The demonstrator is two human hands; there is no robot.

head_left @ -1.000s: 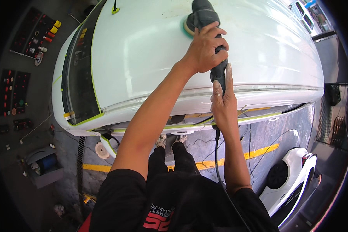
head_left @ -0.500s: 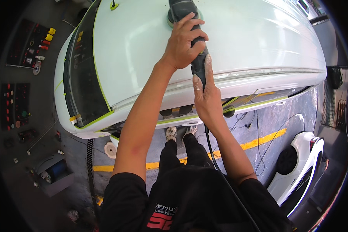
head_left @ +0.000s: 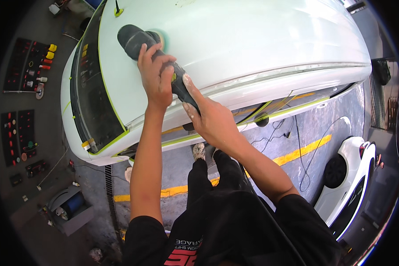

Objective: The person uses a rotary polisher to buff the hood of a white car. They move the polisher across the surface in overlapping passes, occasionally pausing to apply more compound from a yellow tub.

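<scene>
A black power polisher (head_left: 133, 41) lies slantwise over the white car roof (head_left: 235, 44). Its round pad (head_left: 163, 41), greenish and blurred, is against the roof beside the tool's head. Around the front of the polisher's body, just behind the head, my left hand (head_left: 156, 77) is closed. My right hand (head_left: 215, 122) grips the rear handle, with white smears on its thumb and finger. Yellow-green masking tape (head_left: 111, 93) edges the dark windshield (head_left: 93, 84) at the left. Part of the handle is hidden by my hands.
A taped antenna base (head_left: 118, 12) stands on the roof near its left edge. Dark cables (head_left: 300, 155) lie on the grey floor, crossed by a yellow line (head_left: 301, 150). Another white car (head_left: 350, 186) is at the lower right. Tool boards (head_left: 29, 66) and a grey bin (head_left: 71, 210) are left.
Both hands have brought the polisher left across the roof toward the windshield, and its head now tilts to the left. The grip of each hand stays on the tool.
</scene>
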